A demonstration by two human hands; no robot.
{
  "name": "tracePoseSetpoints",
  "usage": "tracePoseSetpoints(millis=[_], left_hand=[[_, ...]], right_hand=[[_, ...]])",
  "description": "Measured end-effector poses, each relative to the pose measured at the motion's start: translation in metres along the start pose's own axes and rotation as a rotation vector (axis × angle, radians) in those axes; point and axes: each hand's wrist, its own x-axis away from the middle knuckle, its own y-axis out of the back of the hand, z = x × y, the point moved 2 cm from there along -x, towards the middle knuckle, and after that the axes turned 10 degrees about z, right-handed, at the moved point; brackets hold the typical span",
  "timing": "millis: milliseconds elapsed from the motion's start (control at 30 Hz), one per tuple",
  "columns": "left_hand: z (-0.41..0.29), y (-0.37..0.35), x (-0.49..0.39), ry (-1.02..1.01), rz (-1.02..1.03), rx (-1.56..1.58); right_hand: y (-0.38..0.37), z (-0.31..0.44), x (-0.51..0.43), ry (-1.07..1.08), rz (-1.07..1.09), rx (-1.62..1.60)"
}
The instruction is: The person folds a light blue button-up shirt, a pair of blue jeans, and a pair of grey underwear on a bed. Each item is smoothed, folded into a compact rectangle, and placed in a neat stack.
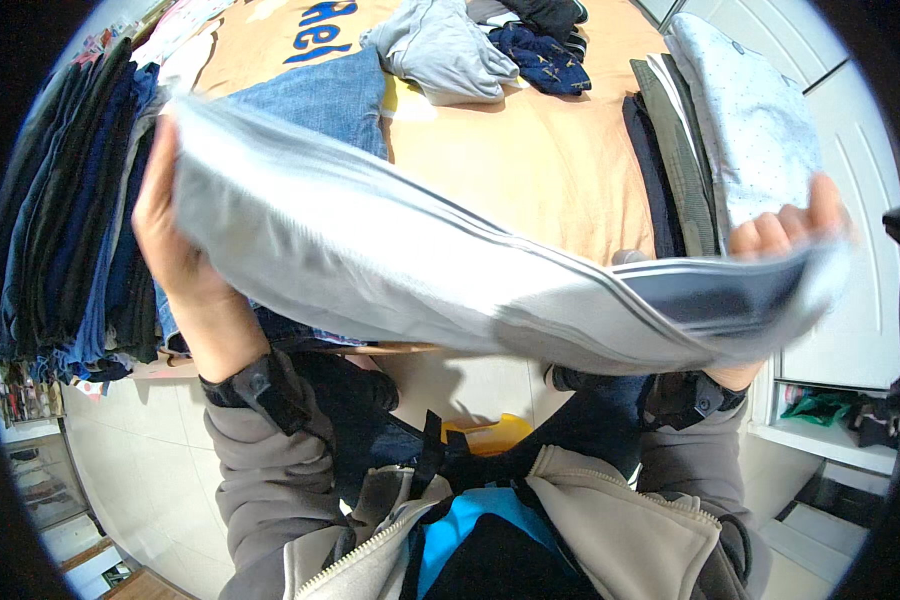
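Note:
A light grey and white garment with dark stripes along its edge is stretched between my two hands, above the near side of the bed. Its right part twists over, showing a dark navy section, and both ends are blurred. My left hand grips the left end, beside a row of folded jeans and dark trousers. At the right end, my right hand is closed around the cloth, in front of folded shirts. The folded cloth hides part of the bed's near edge.
An orange sheet covers the bed. On it lie blue denim, a crumpled grey garment and a navy patterned cloth. White cabinet doors stand at the right, above an open shelf. Below is a tiled floor.

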Motion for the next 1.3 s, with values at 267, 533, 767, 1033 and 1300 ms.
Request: tracePoseSetpoints(millis=[267,533,767,1033,1300], left_hand=[[0.022,-0.013,-0.008,0.322,0.029,-0.321],[0.046,-0.106,0.052,0.401,0.525,-0.147],[0.053,-0.114,0.06,0.4,0.549,-0.188],[0.052,-0.113,0.058,0.373,0.57,-0.255],[0.052,-0.114,0.061,0.296,0.639,-0.366]], right_hand=[[0.02,-0.031,0.0,-0.235,-0.627,0.5],[-0.046,-0.078,0.009,-0.496,-0.334,0.322],[-0.056,-0.09,0.014,-0.452,-0.206,0.343],[-0.061,-0.095,0.011,-0.41,-0.15,0.149],[-0.059,-0.095,0.014,-0.426,-0.001,0.485]])
